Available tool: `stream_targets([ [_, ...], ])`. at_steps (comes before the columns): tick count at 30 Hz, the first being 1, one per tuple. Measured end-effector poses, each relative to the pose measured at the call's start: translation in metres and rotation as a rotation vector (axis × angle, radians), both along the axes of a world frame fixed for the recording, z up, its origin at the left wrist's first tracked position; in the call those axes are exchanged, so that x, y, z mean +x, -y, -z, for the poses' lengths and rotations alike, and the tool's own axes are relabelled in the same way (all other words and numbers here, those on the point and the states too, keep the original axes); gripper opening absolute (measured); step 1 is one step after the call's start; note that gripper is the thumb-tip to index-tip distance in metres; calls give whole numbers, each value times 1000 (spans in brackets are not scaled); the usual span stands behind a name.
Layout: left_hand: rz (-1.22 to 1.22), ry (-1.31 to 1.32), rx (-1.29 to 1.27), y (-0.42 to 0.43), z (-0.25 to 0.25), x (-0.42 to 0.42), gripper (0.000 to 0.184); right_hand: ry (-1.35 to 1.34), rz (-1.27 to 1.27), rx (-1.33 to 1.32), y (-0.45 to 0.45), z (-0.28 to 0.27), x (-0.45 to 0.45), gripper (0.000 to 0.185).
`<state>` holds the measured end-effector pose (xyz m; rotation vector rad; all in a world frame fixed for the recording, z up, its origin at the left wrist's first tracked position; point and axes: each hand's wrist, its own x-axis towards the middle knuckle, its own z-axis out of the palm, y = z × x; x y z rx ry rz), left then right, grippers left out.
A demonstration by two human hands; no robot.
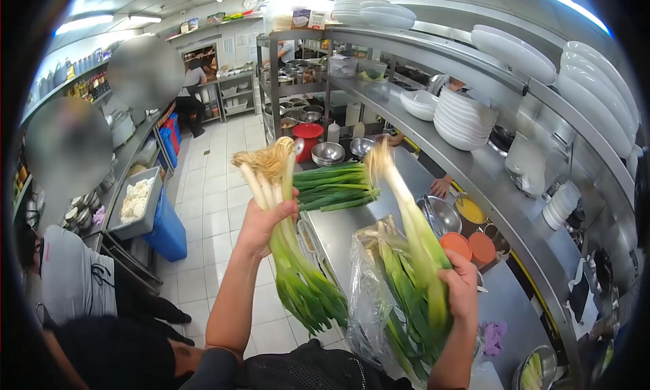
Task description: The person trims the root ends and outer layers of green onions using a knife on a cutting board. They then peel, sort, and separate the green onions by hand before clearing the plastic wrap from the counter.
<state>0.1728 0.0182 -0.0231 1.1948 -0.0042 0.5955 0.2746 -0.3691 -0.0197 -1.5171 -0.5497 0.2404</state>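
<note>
My left hand (264,226) is closed around the white stalks of a bunch of leeks (294,268), roots up and green leaves hanging down. In my right hand (462,283) is another leek (413,217), gripped by its green part, its rooty end tilted up and away. Below it, a clear plastic bag (365,302) lies open with more leeks (399,275) showing inside. Beyond my left hand, a bundle of long green stalks (335,185) lies at the far part of the steel counter (342,227).
Steel shelves (406,116) with stacked white bowls (464,122) run along the right. Metal bowls (328,153) and a red container (308,139) stand beyond the counter. Another person's hand (442,185) shows past the shelf. Co-workers stand left, near a blue bin (166,231).
</note>
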Motion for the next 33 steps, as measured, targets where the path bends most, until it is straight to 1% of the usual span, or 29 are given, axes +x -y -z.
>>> stream_targets([
  [1,-1,9,8,4,-3,5,59,41,-12,60,-16,-8,-11,41],
  [2,21,51,7,7,-5,11,65,85,-27,120,-34,-13,-19,42],
  [4,68,94,5,8,-13,17,77,243,-100,79,-73,-10,-32,43],
  [5,85,91,12,14,-21,15,77,251,-147,76,-95,-9,-44,42],
  [6,33,131,-17,24,-31,10,76,521,-85,45,-121,3,-50,41],
  [7,-6,158,-48,36,-36,10,76,688,-17,-10,-137,16,-59,45],
  [8,4,129,-47,31,-36,10,64,894,7,-2,-157,39,-58,52],
  [9,-51,26,20,27,-39,7,52,996,38,-74,-165,45,-70,56],
  [10,-57,42,105,17,-34,8,55,967,33,-41,-172,44,-78,58],
  [11,-105,5,110,13,-31,3,56,926,89,-59,-176,43,-80,58],
  [12,-102,18,113,3,-26,-2,57,915,21,-16,-178,42,-79,52],
  [13,-102,-23,107,-7,-25,-13,58,908,-52,35,-178,44,-77,46],
  [14,-93,13,98,-24,-20,-23,58,882,-12,27,-172,48,-70,46],
  [15,-136,23,80,-27,-26,-37,55,787,-20,43,-163,53,-62,47],
  [16,-175,26,86,-47,-25,-53,58,700,-29,63,-155,59,-52,47],
  [17,-148,49,79,-62,-31,-72,63,644,115,64,-154,92,-26,41],
  [18,-125,125,105,-77,-37,-89,66,381,219,7,-141,109,-1,29],
  [19,-53,128,86,-95,-43,-110,62,408,392,-31,-129,151,37,19],
  [20,-112,175,122,-97,-52,-124,59,456,507,-243,-109,191,72,18],
  [21,-101,181,190,-111,-57,-139,60,424,492,-567,-86,226,91,19],
  [23,-230,195,195,-106,-71,-152,65,189,309,-825,-68,296,103,19],
  [24,-224,202,194,-119,-74,-159,65,191,319,-825,-73,313,94,19],
  [26,-132,210,253,-152,-71,-175,64,443,355,-1015,-74,344,62,23],
  [27,-104,219,243,-155,-68,-177,64,434,383,-1027,-76,346,54,23],
  [29,-258,192,204,-161,-62,-171,69,408,434,-1091,-87,344,52,27],
  [30,-216,177,171,-169,-63,-160,74,389,479,-1096,-86,338,56,27],
  [31,-171,184,172,-175,-61,-149,74,254,417,-1067,-84,333,61,31],
  [32,-173,166,250,-141,-73,-135,70,121,351,-1027,-81,328,64,34],
  [33,-174,149,332,-114,-79,-125,66,94,391,-1021,-78,327,67,34],
])
